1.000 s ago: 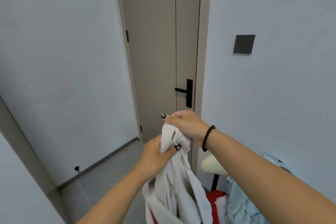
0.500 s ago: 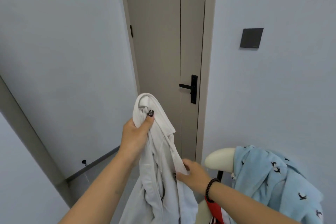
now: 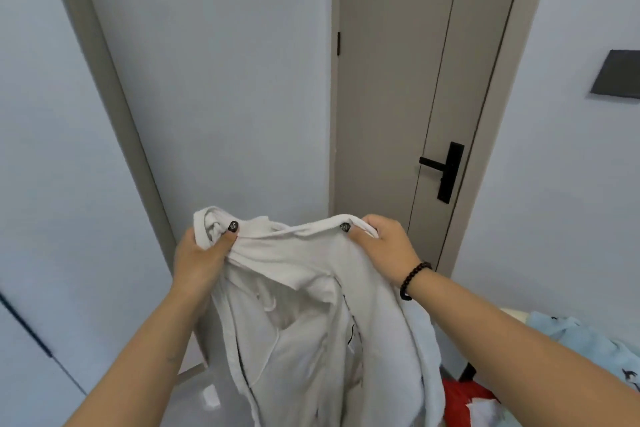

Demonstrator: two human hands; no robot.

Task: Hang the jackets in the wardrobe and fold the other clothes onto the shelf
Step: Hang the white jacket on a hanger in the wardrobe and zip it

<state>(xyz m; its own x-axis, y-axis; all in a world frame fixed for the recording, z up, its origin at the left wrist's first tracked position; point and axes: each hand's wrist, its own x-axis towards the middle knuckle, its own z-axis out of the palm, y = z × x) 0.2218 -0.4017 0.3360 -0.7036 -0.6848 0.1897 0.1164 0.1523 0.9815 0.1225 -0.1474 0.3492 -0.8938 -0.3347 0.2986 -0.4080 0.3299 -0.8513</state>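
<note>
A white zip-up jacket hangs in front of me, held up by its top edge and spread between both hands. My left hand grips the bunched fabric at the top left, thumb over the cloth. My right hand pinches the top edge on the right; a dark bead bracelet is on that wrist. The jacket's lower part drops out of view at the bottom.
A light blue patterned garment and a red and white one lie at the lower right. A closed beige door with a black handle stands ahead. A pale panel with a dark strip is at far left.
My right hand has risen from the jacket's lower front to its top edge, and the jacket is now stretched out between both hands. The view has turned left.
</note>
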